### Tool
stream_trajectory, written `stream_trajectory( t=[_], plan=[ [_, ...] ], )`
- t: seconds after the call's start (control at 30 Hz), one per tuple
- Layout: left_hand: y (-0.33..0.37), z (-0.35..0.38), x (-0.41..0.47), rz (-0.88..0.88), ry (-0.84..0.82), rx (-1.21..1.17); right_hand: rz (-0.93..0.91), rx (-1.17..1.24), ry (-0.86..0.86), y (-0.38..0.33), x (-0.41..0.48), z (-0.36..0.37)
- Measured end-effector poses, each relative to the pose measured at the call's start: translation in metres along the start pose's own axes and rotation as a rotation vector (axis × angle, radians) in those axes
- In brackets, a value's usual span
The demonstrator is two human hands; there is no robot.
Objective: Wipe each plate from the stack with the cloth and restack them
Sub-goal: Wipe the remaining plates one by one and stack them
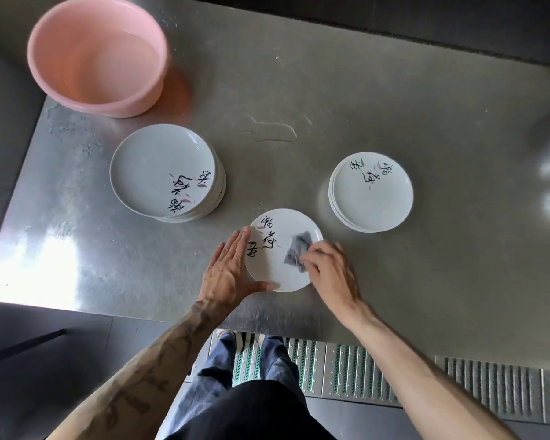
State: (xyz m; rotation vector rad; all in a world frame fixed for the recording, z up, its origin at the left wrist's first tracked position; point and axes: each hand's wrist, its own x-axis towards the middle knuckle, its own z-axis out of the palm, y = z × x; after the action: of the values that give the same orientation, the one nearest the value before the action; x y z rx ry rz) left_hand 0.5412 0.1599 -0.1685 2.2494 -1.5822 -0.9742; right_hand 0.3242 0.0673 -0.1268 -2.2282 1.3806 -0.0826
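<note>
A single white plate [275, 271] with black brush lettering lies on the steel table near its front edge. My left hand [227, 271] rests flat against the plate's left rim, thumb along the near rim, steadying it. My right hand [331, 271] presses a small grey cloth [296, 251] onto the right side of the plate. A tall stack of matching plates [159, 166] stands to the left and behind. A lower stack of plates [373, 198] stands to the right.
A pink plastic basin [45, 52] holding water sits at the back left of the steel table [362, 100]. A small puddle [272, 131] lies between the stacks, farther back. The table's front edge is just below my hands, with floor grating beneath.
</note>
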Motion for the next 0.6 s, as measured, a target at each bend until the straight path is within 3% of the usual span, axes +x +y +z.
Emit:
stream_trajectory(
  t=[0.23,0.37,0.47,0.6],
  plan=[
    [0.001,-0.002,0.000,0.032,-0.020,0.035,0.221,0.307,-0.020,-0.060,-0.037,0.040],
    [0.000,-0.002,-0.001,0.044,-0.033,0.049,0.127,0.236,-0.060,-0.045,-0.033,0.034],
    [0.002,-0.002,-0.002,0.032,-0.036,0.031,0.179,0.166,0.021,-0.030,-0.024,0.026],
    [0.003,-0.001,-0.001,0.031,-0.019,0.050,0.183,0.219,0.024,-0.065,-0.025,0.046]
  ],
)
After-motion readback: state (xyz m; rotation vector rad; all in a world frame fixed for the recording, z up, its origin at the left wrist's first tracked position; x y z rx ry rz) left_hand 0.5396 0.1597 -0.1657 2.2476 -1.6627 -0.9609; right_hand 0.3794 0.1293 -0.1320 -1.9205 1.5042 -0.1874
